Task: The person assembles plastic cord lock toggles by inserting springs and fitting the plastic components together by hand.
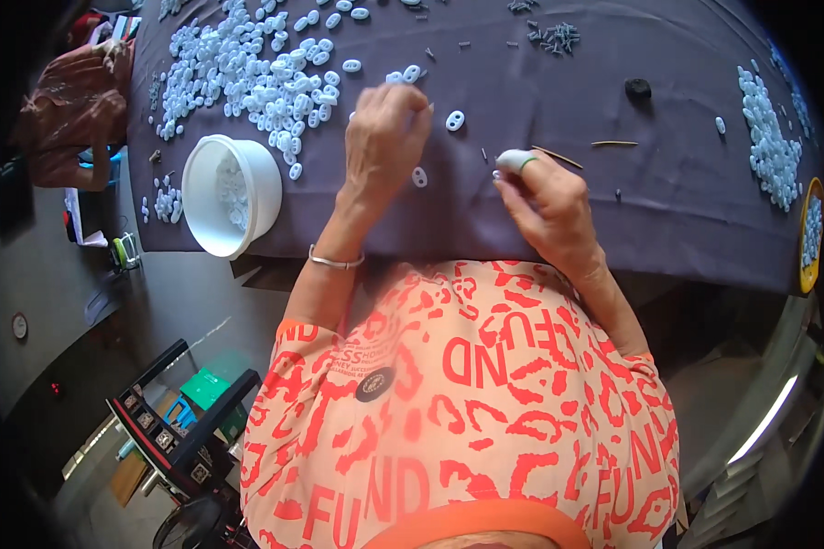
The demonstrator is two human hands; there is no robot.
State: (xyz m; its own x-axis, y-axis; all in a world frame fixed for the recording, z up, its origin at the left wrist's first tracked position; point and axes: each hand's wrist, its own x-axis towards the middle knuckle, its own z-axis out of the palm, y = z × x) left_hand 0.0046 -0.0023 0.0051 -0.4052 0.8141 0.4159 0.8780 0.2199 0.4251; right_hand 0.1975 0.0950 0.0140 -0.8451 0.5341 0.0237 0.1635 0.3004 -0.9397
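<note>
My left hand [384,137] is over the dark cloth with its fingers curled together. What those fingers hold, if anything, is hidden. Just beyond them lie a few small white oval pieces with two holes [412,73]. To the right, my right hand [551,203] has thumb and forefinger close together, with a tiny pale thing at their tips that I cannot make out. A white cover with a green band [517,160] wraps that forefinger. Between the hands are two loose white oval pieces [455,120] and a tiny grey pin or screw [484,155].
A heap of white ovals [265,82] spreads over the far left, behind a white tub [270,197]. Small grey screws or pins [556,38] lie at the back. Thin brown sticks [613,143], a dark lump [638,89] and another white pile [769,137] are rightward.
</note>
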